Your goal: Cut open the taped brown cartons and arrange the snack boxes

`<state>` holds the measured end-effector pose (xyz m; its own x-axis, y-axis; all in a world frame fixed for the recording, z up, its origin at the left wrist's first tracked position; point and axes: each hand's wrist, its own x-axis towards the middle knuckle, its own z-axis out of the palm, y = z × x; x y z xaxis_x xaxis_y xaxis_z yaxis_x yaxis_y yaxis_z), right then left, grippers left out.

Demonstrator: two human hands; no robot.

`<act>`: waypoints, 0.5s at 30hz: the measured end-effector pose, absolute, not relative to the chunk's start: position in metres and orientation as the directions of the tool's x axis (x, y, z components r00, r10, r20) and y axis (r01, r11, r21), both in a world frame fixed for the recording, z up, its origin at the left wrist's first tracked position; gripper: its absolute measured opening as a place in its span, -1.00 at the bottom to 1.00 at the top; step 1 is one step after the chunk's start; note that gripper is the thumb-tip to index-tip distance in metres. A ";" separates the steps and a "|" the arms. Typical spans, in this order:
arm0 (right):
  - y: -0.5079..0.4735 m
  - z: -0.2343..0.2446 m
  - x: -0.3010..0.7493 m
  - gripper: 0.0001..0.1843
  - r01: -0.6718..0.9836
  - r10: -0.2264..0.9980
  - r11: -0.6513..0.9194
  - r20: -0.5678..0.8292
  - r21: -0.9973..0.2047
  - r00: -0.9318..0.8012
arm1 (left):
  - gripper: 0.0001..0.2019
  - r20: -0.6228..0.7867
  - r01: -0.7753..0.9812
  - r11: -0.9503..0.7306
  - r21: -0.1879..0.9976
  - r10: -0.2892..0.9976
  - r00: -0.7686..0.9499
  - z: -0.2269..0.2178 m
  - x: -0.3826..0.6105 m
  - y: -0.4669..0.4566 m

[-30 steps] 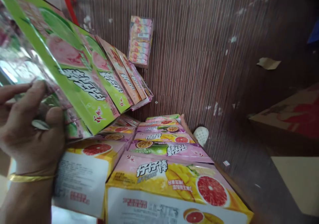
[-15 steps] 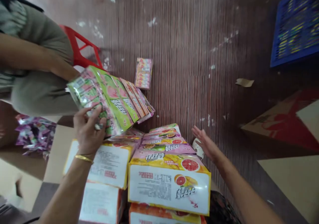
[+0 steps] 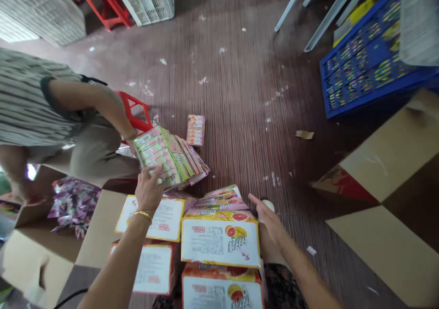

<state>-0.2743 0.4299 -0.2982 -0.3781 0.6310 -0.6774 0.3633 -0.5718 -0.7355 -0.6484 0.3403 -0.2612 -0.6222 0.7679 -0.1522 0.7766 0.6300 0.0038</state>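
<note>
My left hand (image 3: 150, 191), with a gold bangle at the wrist, lies with its fingers apart on the clear-wrapped face of a green candy box (image 3: 161, 155). That box heads a leaning row of green, orange and pink boxes. A co-worker's hand (image 3: 130, 137) is at the row's far upper edge. To the right, my right hand (image 3: 270, 217) holds nothing, its fingers stretched out beside a row of fruit-printed boxes. The yellow-edged grapefruit box (image 3: 219, 238) is nearest me there. An orange-edged box (image 3: 222, 290) sits below it, and another yellow-edged box (image 3: 166, 217) stands to its left.
A small pink pack (image 3: 196, 129) lies on the floor ahead. At left, an open carton (image 3: 44, 249) holds purple wrapped candies beside the seated co-worker (image 3: 30, 98). Open cartons (image 3: 387, 171) and a blue crate (image 3: 329, 87) stand at right. A red stool (image 3: 103, 0) is behind.
My view has tilted up, bringing more floor, crates and stools into sight. My left hand stays on the green box; my right hand has come closer to the grapefruit boxes.
</note>
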 end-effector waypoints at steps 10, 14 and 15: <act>0.385 -0.307 -0.215 0.03 0.367 0.644 -0.633 -0.727 -0.682 -0.239 | -0.55 -0.199 0.690 0.722 -0.046 0.670 -0.715 -0.200 -0.598 0.309; 0.349 -0.308 -0.194 0.20 0.227 0.558 -0.779 -0.811 -0.585 -0.176 | -0.58 -0.211 0.737 0.673 -0.061 0.713 -0.669 -0.175 -0.547 0.260; 0.340 -0.306 -0.189 0.23 0.196 0.545 -0.799 -0.823 -0.568 -0.163 | -0.59 -0.239 0.773 0.632 -0.050 0.744 -0.624 -0.173 -0.530 0.251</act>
<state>-0.1892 0.3399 -0.3064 -0.1630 0.5446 -0.8227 0.1960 -0.7994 -0.5680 -0.5304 0.2511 -0.1731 -0.6242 0.7439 -0.2387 0.7730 0.6325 -0.0499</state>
